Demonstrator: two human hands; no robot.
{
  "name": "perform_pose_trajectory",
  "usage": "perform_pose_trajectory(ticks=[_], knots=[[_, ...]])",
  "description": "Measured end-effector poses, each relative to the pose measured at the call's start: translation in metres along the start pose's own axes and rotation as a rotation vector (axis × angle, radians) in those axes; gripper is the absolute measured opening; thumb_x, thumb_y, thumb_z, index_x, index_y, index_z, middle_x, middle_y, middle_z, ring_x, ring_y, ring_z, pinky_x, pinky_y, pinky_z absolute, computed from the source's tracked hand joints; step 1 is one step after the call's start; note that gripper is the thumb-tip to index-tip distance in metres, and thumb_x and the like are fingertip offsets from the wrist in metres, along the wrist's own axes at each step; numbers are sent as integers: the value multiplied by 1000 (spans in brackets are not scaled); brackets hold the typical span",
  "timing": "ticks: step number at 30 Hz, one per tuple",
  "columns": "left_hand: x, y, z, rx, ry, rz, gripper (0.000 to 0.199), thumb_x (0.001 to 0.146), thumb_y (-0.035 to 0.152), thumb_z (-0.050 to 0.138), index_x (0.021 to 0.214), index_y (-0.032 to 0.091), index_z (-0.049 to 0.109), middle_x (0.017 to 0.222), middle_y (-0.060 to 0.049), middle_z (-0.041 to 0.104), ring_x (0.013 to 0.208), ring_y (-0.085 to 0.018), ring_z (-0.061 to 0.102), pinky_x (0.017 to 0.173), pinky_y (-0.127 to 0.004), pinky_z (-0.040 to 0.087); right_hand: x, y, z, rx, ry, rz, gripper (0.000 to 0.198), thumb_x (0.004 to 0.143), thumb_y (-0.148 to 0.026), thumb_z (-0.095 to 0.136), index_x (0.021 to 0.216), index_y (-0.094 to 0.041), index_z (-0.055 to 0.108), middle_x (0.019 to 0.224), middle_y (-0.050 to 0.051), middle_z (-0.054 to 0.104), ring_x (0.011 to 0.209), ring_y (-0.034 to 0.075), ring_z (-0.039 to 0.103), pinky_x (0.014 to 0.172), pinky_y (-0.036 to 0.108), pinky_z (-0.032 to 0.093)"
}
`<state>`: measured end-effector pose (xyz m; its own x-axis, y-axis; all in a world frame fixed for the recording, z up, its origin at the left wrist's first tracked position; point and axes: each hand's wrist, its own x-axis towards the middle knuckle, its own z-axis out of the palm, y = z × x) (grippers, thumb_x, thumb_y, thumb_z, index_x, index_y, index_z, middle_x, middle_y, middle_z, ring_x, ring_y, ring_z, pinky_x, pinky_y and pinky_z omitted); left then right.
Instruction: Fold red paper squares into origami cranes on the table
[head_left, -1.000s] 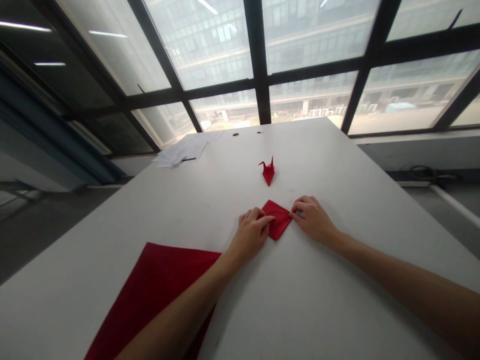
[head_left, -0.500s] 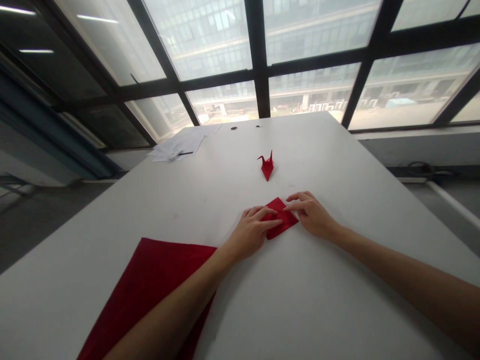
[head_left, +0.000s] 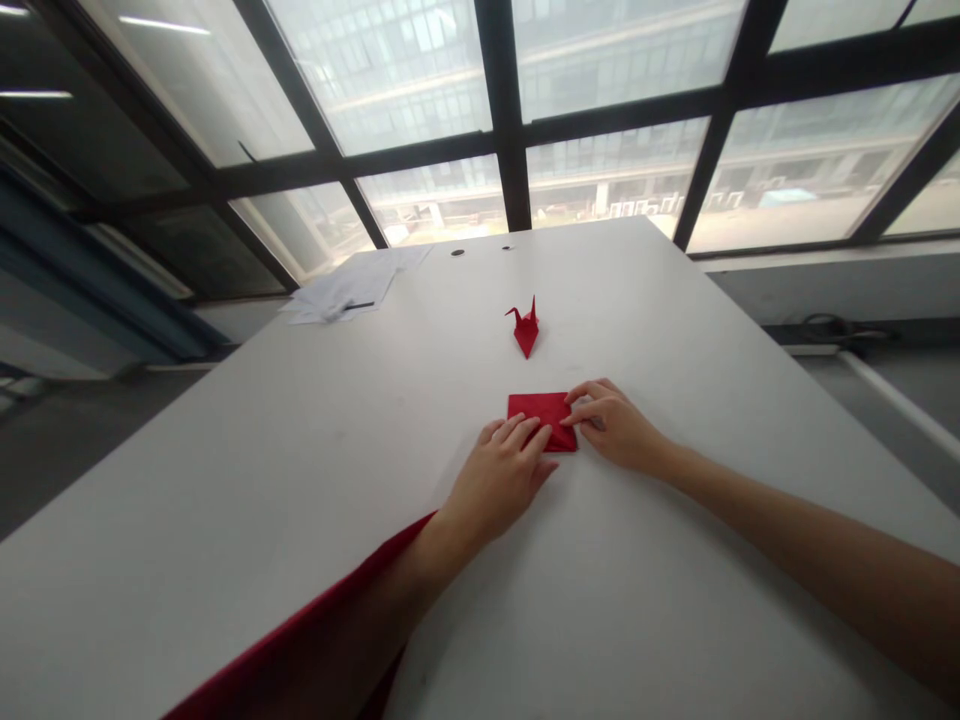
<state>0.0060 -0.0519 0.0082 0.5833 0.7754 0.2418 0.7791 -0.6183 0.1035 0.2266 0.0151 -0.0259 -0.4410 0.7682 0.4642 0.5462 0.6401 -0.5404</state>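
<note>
A small folded square of red paper point(head_left: 541, 406) lies on the white table, its edges roughly level with my view. My left hand point(head_left: 506, 465) rests flat on its lower left part, fingers stretched over it. At the right edge, my right hand point(head_left: 611, 425) has its thumb and fingers drawn together on the paper; the exact grip is partly hidden. Beyond the square stands a finished red paper crane point(head_left: 526, 332). A larger red sheet point(head_left: 330, 600) shows by my left forearm at the lower left, partly hidden by it.
The white table point(head_left: 225, 480) narrows away toward large dark-framed windows. White papers point(head_left: 352, 285) with a dark pen point(head_left: 358, 305) lie at the far left corner. Two small round holes sit near the far edge. A cable point(head_left: 840, 328) lies beyond the right side.
The folded square has turned from a diamond position to level edges. My left fingers have shifted on it. Less of the large red sheet shows, and my view has tilted slightly.
</note>
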Motion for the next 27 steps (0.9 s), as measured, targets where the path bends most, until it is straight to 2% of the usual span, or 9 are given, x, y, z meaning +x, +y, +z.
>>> perform_pose_trajectory(ticks=[4,8,12,15,22,27], knots=[[-2,-11,5,-70,-47,41,41,100,29,51,141,31,51,148,-10,49,140,-29,43,114,-52,34,-2,-6,-2,-22,1,-23,33,78,-2,59,82,-28,79,105,5,69,108,26,56,99,46,47],[-4,-17,8,-130,-32,39,43,100,27,51,142,34,51,152,-8,46,143,-28,39,117,-54,32,-4,-12,-5,-18,-9,-68,33,74,0,60,81,-28,78,107,5,69,110,26,56,100,48,46],[-4,-19,9,-180,-28,15,41,99,24,51,139,33,55,151,-8,48,144,-28,39,117,-54,32,-5,-11,-10,48,-76,-121,36,75,1,59,80,-29,78,102,3,70,103,23,59,96,42,48],[-4,-21,9,-211,-15,13,38,99,23,51,136,32,58,150,-7,49,142,-27,41,118,-53,32,-5,-10,-14,91,-162,-167,37,77,0,59,87,-29,79,100,2,72,99,21,62,92,37,49],[-1,-29,16,-302,75,-1,35,99,22,53,132,28,62,143,-7,57,139,-25,46,115,-50,38,-5,-23,-26,-52,-290,-324,38,83,-4,58,100,-34,77,106,2,72,103,20,63,105,44,38],[1,-29,18,-316,89,9,33,98,22,55,128,29,65,140,-6,60,137,-25,48,114,-49,39,-5,-27,-31,-89,-355,-427,38,87,-8,57,111,-33,73,117,3,70,114,22,60,108,46,37]])
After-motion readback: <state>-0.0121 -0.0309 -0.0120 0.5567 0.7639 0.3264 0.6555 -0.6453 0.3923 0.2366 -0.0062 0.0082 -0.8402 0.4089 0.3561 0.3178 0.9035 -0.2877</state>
